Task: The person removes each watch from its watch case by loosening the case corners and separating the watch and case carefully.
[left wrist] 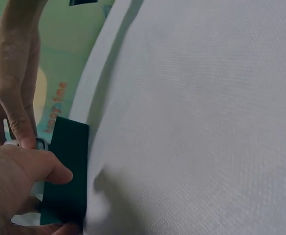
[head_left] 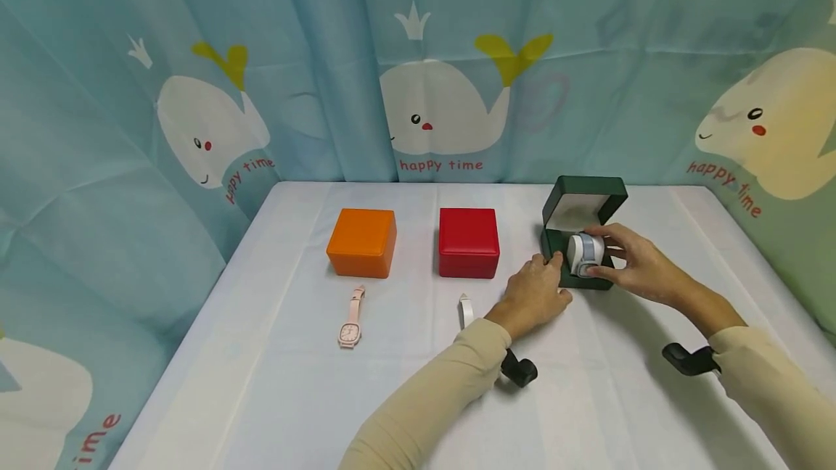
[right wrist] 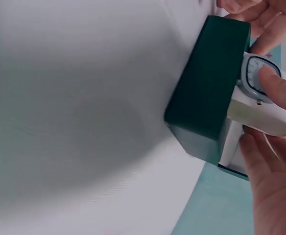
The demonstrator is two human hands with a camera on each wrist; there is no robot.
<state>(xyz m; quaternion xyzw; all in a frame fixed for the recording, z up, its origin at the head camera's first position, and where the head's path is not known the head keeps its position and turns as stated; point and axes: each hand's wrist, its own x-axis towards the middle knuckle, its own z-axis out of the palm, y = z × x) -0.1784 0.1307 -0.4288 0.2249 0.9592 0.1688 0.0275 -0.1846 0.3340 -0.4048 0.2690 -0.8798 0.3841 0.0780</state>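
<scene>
An open green watch box [head_left: 585,283] stands at the right of the table, its lid raised. A watch with a grey-blue strap [head_left: 591,247] is wrapped round a white cushion [head_left: 575,247] at the box's opening. My right hand [head_left: 643,270] holds watch and cushion together; in the right wrist view its thumb presses on the watch face [right wrist: 255,71], while its other fingers reach behind the cushion [right wrist: 260,117]. My left hand [head_left: 534,296] grips the left side of the box, partly hiding it. In the left wrist view the thumb lies by the green front wall [left wrist: 67,147].
A red box [head_left: 468,241] and an orange box [head_left: 362,241], both closed, stand to the left. A pink watch [head_left: 351,319] lies before the orange one. A white watch strap [head_left: 466,310] shows partly behind my left sleeve. A whale-print curtain [head_left: 326,56] hangs behind the table.
</scene>
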